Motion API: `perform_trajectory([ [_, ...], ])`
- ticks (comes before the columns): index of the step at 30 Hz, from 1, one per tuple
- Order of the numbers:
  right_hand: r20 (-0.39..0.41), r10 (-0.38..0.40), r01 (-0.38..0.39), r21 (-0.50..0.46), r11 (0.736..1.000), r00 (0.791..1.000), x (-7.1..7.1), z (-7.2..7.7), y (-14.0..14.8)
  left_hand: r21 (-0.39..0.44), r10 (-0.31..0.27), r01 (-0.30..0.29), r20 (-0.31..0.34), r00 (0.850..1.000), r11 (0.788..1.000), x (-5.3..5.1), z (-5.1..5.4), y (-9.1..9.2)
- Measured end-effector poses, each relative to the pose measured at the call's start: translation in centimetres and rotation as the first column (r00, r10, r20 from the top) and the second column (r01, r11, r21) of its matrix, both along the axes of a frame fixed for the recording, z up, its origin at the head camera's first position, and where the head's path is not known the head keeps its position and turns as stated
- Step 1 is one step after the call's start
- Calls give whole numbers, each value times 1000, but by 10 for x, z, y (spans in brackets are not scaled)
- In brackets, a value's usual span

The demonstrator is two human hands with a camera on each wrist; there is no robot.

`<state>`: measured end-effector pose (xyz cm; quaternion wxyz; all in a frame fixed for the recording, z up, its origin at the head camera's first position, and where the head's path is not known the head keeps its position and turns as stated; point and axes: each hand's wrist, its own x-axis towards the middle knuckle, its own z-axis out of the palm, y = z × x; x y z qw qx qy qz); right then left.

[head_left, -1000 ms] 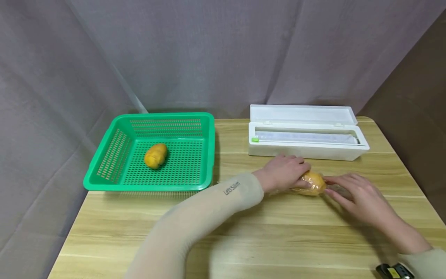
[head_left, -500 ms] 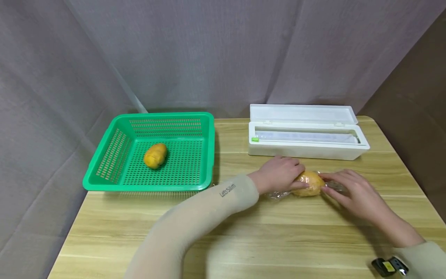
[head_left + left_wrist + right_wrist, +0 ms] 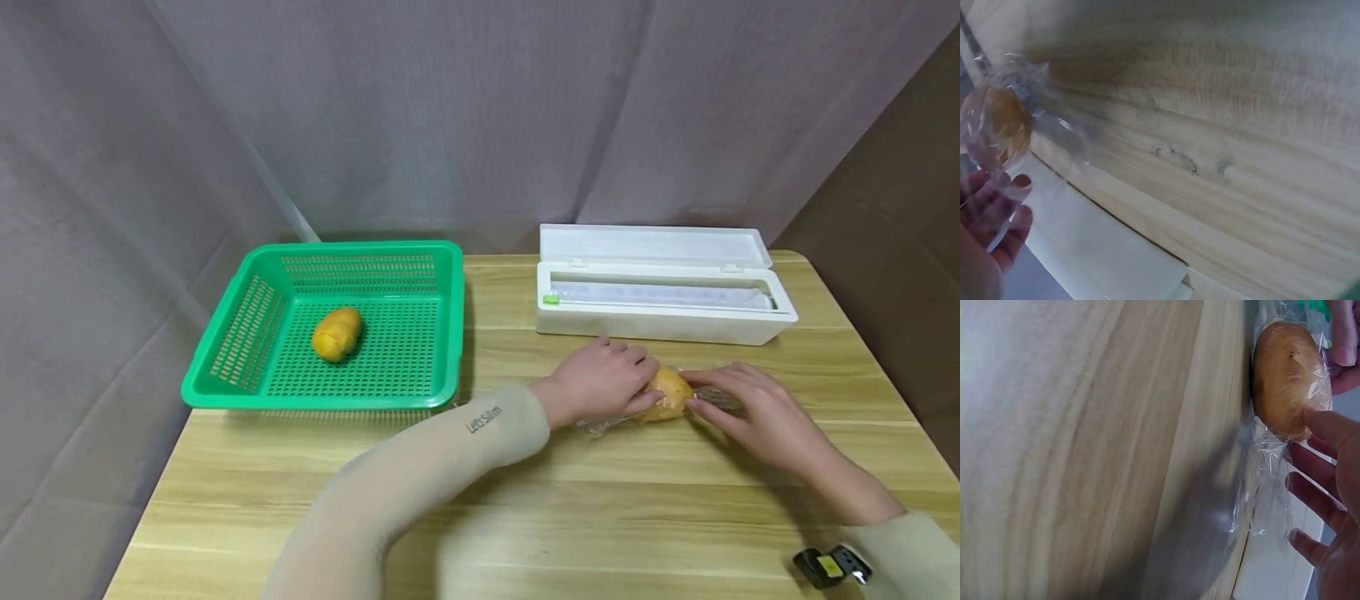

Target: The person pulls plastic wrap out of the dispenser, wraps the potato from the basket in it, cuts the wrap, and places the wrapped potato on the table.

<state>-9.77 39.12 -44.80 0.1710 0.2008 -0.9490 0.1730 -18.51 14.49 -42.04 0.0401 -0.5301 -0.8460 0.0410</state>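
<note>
On the left of the table (image 3: 540, 542) stands the green basket (image 3: 453, 350), a potato (image 3: 337, 334) lying on its floor. Further right, the left hand (image 3: 603, 379), out of a printed sleeve (image 3: 465, 437), bends round the left end of the wrapped potato (image 3: 670, 395), thumb along its near side; loose film (image 3: 600, 426) trails under this hand. The wrapped potato is between both hands, just in front of the white box (image 3: 667, 323). The box's lid (image 3: 652, 246) stands raised at the back, and a roll (image 3: 660, 294) shows inside, with a green tab (image 3: 551, 299) near its left end. Furthest right, the right hand (image 3: 765, 417) narrowly pinches the wrapped potato's right end with thumb and forefinger, its other fingers apart beside more film; a black device (image 3: 828, 567) sits by its cuff
</note>
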Motion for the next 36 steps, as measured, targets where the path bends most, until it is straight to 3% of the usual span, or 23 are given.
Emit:
perform_trajectory([
  [2, 13, 3, -3, -2, 1000, 1000, -2, 0, -1, 40, 39, -41, 68, 997, 998, 0, -1, -2],
  [5, 25, 13, -13, 0, 1000, 1000, -4, 1, -2, 96, 96, -115, 183, 978, 989, -1, -1, -4],
  [8, 28, 28, -28, 7, 1000, 999, -6, 2, -4, 106, 167, -206, 291, 942, 973, -1, 1, -5],
  [12, 49, 33, -33, 4, 999, 998, -10, 3, -9, 93, 245, -301, 385, 890, 949, 0, 3, -7],
  [17, 52, 77, -77, 2, 997, 996, -16, 4, -16, 125, 252, -349, 477, 842, 929, 4, 0, -17],
  [22, 35, 132, -132, -4, 991, 991, -21, 4, -24, 182, 221, -371, 545, 809, 910, 8, -4, -27],
  [27, 54, 184, -183, -33, 983, 981, -25, 5, -34, 214, 236, -429, 586, 775, 878, 13, -10, -38],
  [36, 11, 268, -268, -23, 963, 963, -34, 4, -49, 193, 305, -556, 670, 677, 808, 27, -14, -51],
])
